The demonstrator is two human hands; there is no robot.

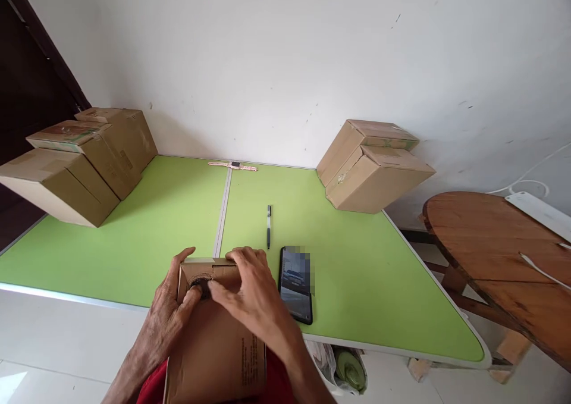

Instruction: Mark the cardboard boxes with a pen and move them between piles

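A brown cardboard box (pixel 214 344) rests at the table's near edge, against red cloth, with printed lettering on its lower right. Near the top of its facing side is a dark round spot (pixel 204 286); I cannot tell whether it is a hole or a thing lying there. My left hand (pixel 167 312) grips the box's upper left side, its thumb on the dark spot and its index finger stretched past the edge. From the right, my right hand (pixel 250 291) curls its fingers over the top edge, thumb beside the dark spot.
On the green table (pixel 357 273) lie a phone (pixel 294 285), a pen (pixel 269 226) and a watch (pixel 235 165). Cardboard boxes stand back left (pixel 98 160) and back right (pixel 379 172). A wooden table (pixel 482 237) is at right. Below the front edge is a bag (pixel 323 359).
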